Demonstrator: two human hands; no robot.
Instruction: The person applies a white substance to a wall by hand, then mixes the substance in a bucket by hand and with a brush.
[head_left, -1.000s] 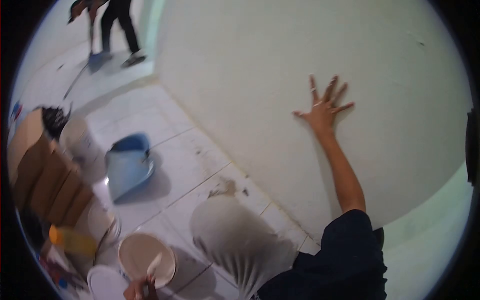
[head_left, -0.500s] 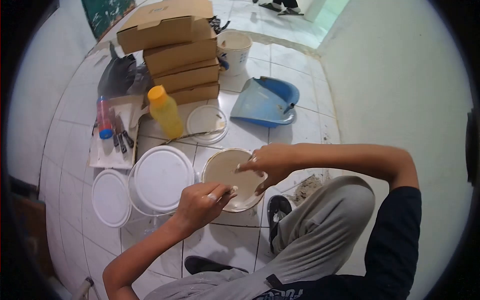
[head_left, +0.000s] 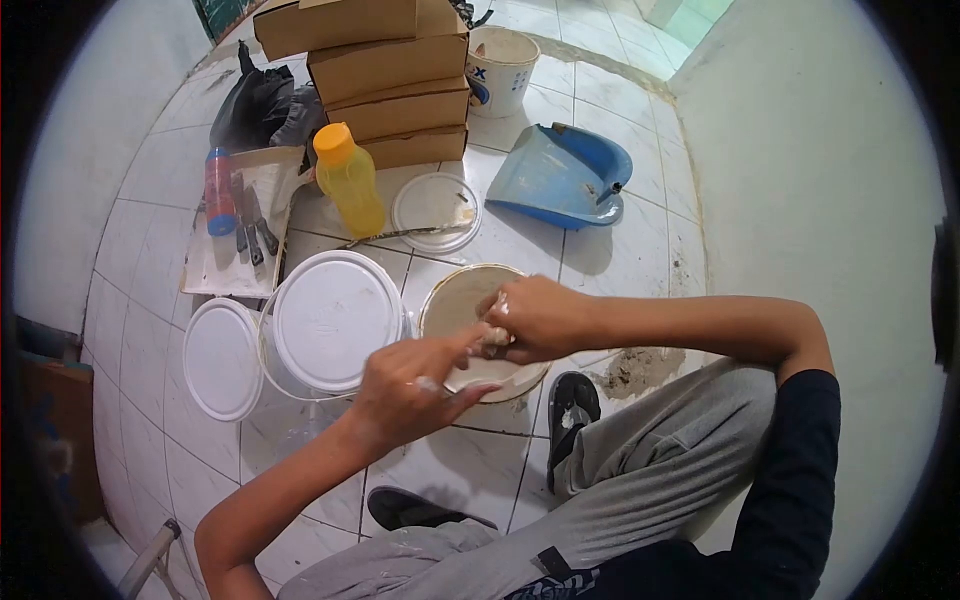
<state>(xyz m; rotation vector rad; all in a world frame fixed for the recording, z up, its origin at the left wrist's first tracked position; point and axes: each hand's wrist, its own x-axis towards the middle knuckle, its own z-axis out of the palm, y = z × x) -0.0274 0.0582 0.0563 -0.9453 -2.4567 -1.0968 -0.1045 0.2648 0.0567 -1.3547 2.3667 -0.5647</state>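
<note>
My left hand (head_left: 410,388) is over the near rim of an open bucket (head_left: 462,283), with its thumb stretched apart and its fingers reaching toward my right hand. My right hand (head_left: 540,318) is closed around the left fingertips above the bucket. Whitish paste is smeared on both hands. Pale residue coats the inside of the bucket, and the hands hide part of its opening. Just left of it stands a lidded white bucket (head_left: 335,320), with another white-lidded tub (head_left: 222,358) beside that.
A yellow bottle (head_left: 350,190), a loose lid (head_left: 436,195) with a stick across it and a blue dustpan (head_left: 560,180) lie beyond. Farther back are stacked cardboard boxes (head_left: 390,85) and a white bucket (head_left: 502,75). Tools rest on a tray (head_left: 205,270) at left. A wall (head_left: 800,200) borders the right.
My right hand has gone from spread fingers to closed around the left fingertips. My left hand has opened from a pinch, its thumb now extended. The view has tilted slightly downward.
</note>
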